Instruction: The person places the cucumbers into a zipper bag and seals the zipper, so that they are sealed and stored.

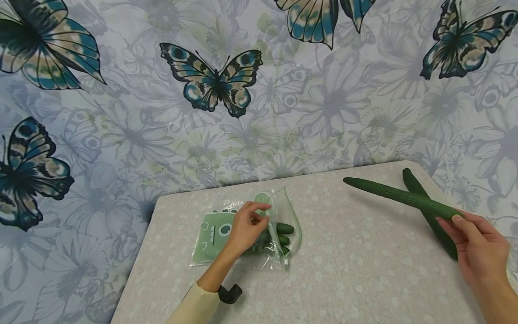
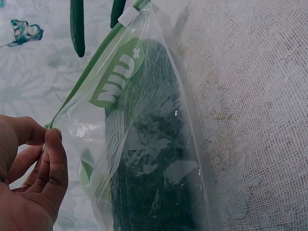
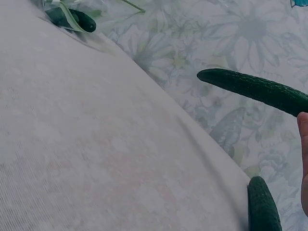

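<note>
A clear zip bag (image 1: 201, 252) with a green cartoon print lies on the table. Several cucumbers (image 1: 285, 228) are inside it, their ends showing at the open mouth on the right. My left hand (image 1: 247, 228) pinches the green-edged rim of the bag (image 2: 94, 67) between thumb and finger. In my right hand (image 1: 483, 245) a long cucumber (image 1: 398, 194) is gripped by one end, its far tip raised and pointing left. Beneath it, another cucumber (image 1: 413, 182) rests on the table, crossing under the held one. The right wrist view shows only a sliver of the right hand.
A pale patterned cloth covers the table (image 1: 336, 270), whose back edge meets a butterfly-print backdrop (image 1: 323, 108). A black curved object (image 1: 230, 294) shows at the left wrist. The white zip slider (image 2: 128, 16) sits near the bag's upper corner.
</note>
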{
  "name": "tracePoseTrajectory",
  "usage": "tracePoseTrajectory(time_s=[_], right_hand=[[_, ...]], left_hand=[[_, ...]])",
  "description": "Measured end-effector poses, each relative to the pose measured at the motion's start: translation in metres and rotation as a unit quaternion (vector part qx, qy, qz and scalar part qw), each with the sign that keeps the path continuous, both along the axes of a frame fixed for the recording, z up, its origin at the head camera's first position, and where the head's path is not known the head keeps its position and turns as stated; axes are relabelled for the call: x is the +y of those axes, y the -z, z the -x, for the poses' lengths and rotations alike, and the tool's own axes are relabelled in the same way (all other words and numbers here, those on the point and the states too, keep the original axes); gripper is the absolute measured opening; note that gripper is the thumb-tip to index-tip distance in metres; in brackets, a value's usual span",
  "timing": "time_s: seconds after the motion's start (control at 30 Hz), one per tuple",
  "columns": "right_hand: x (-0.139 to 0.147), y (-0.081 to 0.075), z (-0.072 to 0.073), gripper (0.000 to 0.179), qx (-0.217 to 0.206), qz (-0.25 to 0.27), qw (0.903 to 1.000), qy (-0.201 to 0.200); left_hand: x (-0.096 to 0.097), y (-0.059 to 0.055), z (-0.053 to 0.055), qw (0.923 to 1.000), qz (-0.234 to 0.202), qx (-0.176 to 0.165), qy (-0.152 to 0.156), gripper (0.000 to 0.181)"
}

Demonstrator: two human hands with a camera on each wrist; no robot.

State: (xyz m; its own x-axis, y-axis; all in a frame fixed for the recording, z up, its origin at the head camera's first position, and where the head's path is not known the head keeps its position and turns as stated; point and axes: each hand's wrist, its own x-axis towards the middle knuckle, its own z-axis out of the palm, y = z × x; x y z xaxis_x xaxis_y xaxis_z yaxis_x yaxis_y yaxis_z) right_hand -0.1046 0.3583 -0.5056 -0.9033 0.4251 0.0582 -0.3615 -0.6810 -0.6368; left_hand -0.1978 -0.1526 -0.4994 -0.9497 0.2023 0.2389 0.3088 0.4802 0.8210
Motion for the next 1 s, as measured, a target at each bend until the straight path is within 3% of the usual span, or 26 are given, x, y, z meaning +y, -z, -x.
tracePoseTrajectory(time_s=[0.3, 0.6, 0.73, 1.0], right_hand=[[-0.023, 0.002, 0.005, 0.04, 0.067, -0.022, 0.9926, -0.098], [-0.042, 0.008, 0.011, 0.047, 0.087, -0.058, 0.9745, -0.199], [-0.054, 0.009, 0.015, 0.047, 0.083, -0.103, 0.9669, -0.218], [-0.081, 0.013, 0.028, 0.037, 0.039, -0.177, 0.9543, -0.238]], left_hand=[[0.0, -0.001, 0.0, 1.0, 0.003, 0.0, -0.002, 0.028], [0.0, -0.001, -0.001, 1.0, 0.006, -0.003, -0.002, 0.027], [0.0, -0.002, -0.001, 1.0, 0.008, -0.002, -0.002, 0.027], [0.003, -0.004, -0.003, 1.0, -0.001, -0.004, 0.001, 0.028]])
